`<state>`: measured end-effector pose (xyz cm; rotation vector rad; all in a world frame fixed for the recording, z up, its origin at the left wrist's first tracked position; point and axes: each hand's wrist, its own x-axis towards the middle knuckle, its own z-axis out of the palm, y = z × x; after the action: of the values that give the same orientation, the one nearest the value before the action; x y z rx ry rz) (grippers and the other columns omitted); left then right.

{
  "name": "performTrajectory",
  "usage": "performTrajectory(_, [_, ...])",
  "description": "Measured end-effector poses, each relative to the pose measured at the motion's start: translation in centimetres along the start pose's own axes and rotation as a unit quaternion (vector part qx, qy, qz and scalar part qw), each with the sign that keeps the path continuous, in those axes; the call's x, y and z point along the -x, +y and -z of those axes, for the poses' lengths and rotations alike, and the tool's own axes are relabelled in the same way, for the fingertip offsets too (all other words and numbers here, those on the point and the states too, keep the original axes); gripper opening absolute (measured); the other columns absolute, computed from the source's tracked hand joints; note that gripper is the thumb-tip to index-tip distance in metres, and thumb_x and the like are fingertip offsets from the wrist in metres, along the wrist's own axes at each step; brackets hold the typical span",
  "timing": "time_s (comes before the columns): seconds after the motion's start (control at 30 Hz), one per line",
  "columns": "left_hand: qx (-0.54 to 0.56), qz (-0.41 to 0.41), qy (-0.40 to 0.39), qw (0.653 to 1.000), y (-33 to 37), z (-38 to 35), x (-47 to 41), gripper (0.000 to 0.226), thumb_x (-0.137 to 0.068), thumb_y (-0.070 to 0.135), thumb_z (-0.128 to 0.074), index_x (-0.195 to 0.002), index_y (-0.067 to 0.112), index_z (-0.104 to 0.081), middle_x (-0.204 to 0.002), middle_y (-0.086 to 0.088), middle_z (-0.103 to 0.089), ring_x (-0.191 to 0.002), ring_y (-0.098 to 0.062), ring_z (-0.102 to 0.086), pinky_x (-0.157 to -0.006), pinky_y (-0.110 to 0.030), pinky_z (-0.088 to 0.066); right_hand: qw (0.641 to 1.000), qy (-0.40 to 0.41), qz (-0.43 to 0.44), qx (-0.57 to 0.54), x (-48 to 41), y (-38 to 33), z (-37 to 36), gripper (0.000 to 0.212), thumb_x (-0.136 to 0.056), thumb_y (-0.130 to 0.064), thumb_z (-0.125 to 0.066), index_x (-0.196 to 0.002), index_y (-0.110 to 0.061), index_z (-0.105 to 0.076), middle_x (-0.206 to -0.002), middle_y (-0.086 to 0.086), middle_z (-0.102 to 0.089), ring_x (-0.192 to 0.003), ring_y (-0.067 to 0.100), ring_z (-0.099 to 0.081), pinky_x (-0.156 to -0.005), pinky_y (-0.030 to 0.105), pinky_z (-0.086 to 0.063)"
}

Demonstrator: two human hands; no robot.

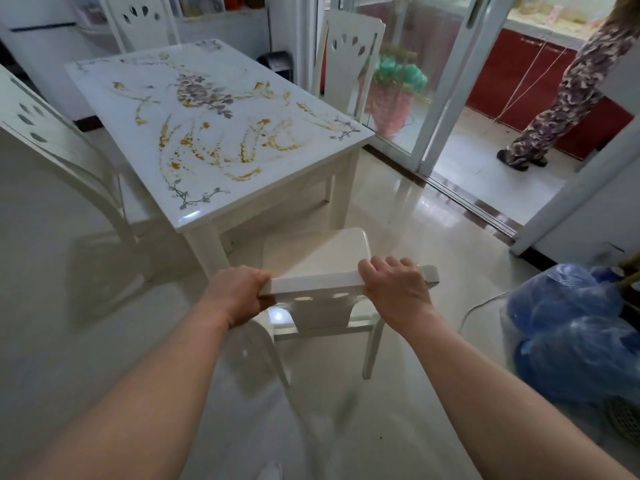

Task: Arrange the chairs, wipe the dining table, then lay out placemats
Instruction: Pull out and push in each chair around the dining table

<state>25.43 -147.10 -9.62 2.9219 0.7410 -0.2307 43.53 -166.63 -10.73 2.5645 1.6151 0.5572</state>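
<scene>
Near chair (317, 252): my left hand (239, 292) & right hand (394, 289) grip its top rail. Blue bags (568, 327), near right: contents unclear. Table (207, 133) beyond.

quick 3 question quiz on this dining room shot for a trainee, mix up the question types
1. True or false: both hands grip the top rail of the near chair.
2. Multiple choice: what lies on the dining table top? A) placemats B) a cloth C) nothing but its printed floral pattern
3. Short answer: besides the near chair, how many other white chairs are in view around the table?

Key
1. True: the left hand and the right hand each hold one end of the rail.
2. C
3. Three: the left chair, the far left chair and the far right chair.
</scene>
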Motion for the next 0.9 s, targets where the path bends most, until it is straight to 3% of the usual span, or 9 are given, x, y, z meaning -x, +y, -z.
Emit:
performTrajectory(0.13, [-0.015,0.007,0.007,1.0,1.3,-1.2,0.4,0.032,-0.089,0.048,-0.053,-0.119,0.04,-0.057,-0.112,0.005,-0.066,-0.104,-0.023,-0.061,-0.077,-0.031,-0.045,1.0,-0.02,0.005,-0.001,1.1,0.3,-1.3,0.047,-0.038,-0.012,-0.089,-0.072,-0.016,-0.057,-0.059,-0.001,-0.054,-0.048,0.023,-0.053,-0.048,0.026,-0.038])
performTrajectory(0.3, [-0.007,0.026,0.001,1.0,0.4,-1.4,-0.7,0.03,-0.087,0.049,-0.054,-0.113,0.035,-0.061,-0.107,0.005,-0.068,-0.101,-0.024,-0.062,-0.077,-0.032,-0.047,1.0,-0.003,0.0,-0.03,0.4,0.2,-2.3,0.047,-0.04,-0.011,-0.089,-0.074,-0.016,-0.057,-0.06,0.0,-0.055,-0.049,0.023,-0.054,-0.049,0.027,-0.04])
performTrajectory(0.6, [0.017,0.064,0.009,0.998,-2.3,-0.8,-3.8,0.03,-0.087,0.046,-0.058,-0.116,0.039,-0.06,-0.11,0.006,-0.067,-0.103,-0.022,-0.061,-0.08,-0.031,-0.047,0.999,0.021,0.028,-0.027,-5.6,0.2,-3.4,0.047,-0.032,-0.009,-0.086,-0.066,-0.017,-0.055,-0.055,-0.002,-0.05,-0.046,0.021,-0.05,-0.049,0.024,-0.031])
performTrajectory(0.9, [0.026,0.073,0.025,0.997,-4.9,-0.5,-7.9,0.03,-0.087,0.048,-0.057,-0.115,0.039,-0.059,-0.107,0.008,-0.067,-0.101,-0.021,-0.061,-0.077,-0.03,-0.046,0.999,0.013,0.034,-0.021,-10.9,0.5,-5.3,0.049,-0.03,-0.005,-0.087,-0.066,-0.016,-0.055,-0.054,-0.001,-0.049,-0.046,0.023,-0.05,-0.049,0.025,-0.032])
